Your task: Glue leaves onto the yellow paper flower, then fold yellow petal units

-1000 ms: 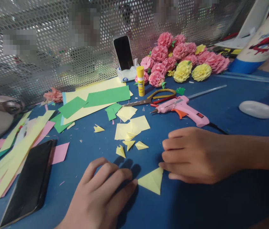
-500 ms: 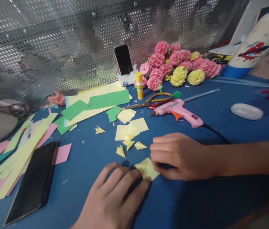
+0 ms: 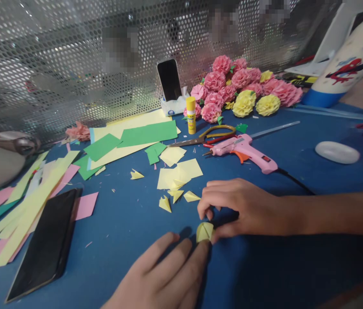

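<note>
A small piece of yellow paper (image 3: 204, 232), partly folded with a crease down its middle, is on the blue table between my two hands. My left hand (image 3: 168, 270) comes in from below, its index fingertip pressing the paper's lower edge; its thumb is hidden. At the paper's right edge is the thumb of my right hand (image 3: 242, 210), whose other fingers curl above it. Just beyond lie several small folded yellow paper pieces (image 3: 176, 196). Flat yellow paper squares (image 3: 192, 168) lie behind those.
A pink glue gun (image 3: 249, 153), scissors (image 3: 197, 140) and a glue stick (image 3: 191, 116) lie or stand farther back. Pink and yellow paper flowers (image 3: 241, 79) are piled behind. At left are a dark phone (image 3: 44, 244) and paper strips (image 3: 36, 201). A white mouse (image 3: 337, 152) is at right.
The yellow paper, spread flatter before, is now folded smaller. My right hand's thumb and fingers have moved apart, and my left fingertips have shifted slightly right.
</note>
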Available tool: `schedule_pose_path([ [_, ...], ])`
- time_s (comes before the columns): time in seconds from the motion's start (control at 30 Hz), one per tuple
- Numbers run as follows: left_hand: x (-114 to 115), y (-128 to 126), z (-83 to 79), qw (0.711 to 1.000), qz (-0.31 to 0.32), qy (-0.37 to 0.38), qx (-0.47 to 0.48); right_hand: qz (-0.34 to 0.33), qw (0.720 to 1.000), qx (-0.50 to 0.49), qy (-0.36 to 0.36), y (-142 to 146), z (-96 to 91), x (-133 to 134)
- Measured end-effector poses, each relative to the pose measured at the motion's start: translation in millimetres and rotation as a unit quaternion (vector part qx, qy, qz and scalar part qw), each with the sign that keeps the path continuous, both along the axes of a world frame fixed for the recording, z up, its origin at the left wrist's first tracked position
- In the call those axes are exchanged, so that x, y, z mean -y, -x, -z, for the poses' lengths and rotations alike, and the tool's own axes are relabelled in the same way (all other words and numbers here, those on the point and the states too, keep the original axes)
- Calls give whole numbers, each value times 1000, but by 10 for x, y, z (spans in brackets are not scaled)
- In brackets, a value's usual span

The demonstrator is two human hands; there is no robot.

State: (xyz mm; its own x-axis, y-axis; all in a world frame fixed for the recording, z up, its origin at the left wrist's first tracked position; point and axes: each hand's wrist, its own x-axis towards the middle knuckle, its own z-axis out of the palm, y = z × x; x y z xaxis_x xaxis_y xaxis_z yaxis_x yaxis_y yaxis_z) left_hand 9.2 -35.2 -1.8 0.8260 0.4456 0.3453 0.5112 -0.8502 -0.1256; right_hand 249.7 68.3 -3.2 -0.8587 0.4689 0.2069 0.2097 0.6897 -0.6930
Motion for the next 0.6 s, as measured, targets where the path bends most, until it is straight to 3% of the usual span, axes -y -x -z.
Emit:
schedule_pose_path([
  [0.17, 9, 19, 23, 997, 34, -66, 2, -47, 995, -33, -81, -14, -2, 18],
  [0.27, -4, 2, 69, 999, 23, -35, -4, -53, 989, -34, -137, -26, 10, 18],
  [0.4, -34, -17, 86, 994, -9, -40, 104, -45, 974, -27, -220, -48, 22, 24],
  [0.6, -79, 25, 10, 996, -39, 49, 63, -44, 958, -41, -279, -76, 8, 36],
])
